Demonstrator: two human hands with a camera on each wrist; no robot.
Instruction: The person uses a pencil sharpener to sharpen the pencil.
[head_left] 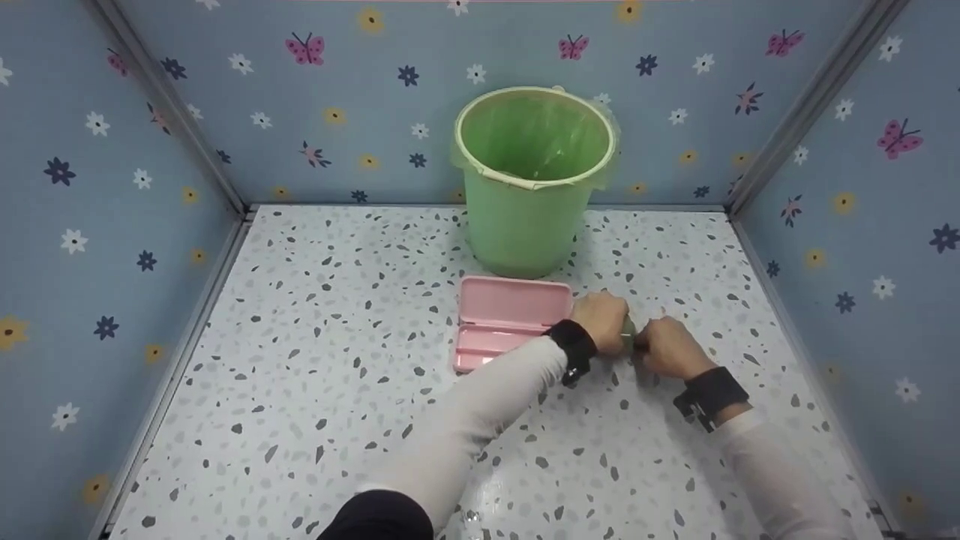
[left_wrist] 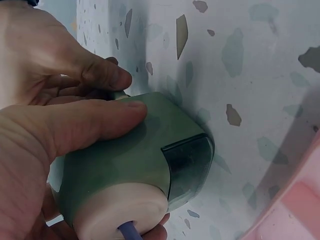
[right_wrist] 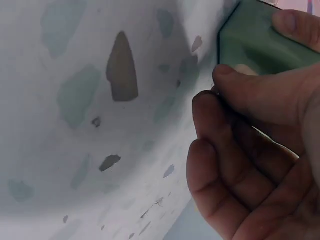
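A green pencil sharpener (left_wrist: 135, 157) with a dark clear window and a cream front face is in my left hand (head_left: 602, 322), the thumb lying along its side. A purple pencil (left_wrist: 130, 231) sticks into the hole in that face. My right hand (head_left: 671, 349) is at the sharpener's opposite end, where thumb and forefinger pinch a small part, apparently the crank handle, mostly hidden by the fingers. In the right wrist view the other fingers of this hand (right_wrist: 250, 150) are curled. Left of the hands lies an open pink pencil case (head_left: 514, 300).
Behind the pencil case stands a green bin (head_left: 529, 225) with a plastic liner over its rim. Blue patterned panels (head_left: 360, 97) enclose the speckled white tabletop (head_left: 337, 337) at the back and both sides.
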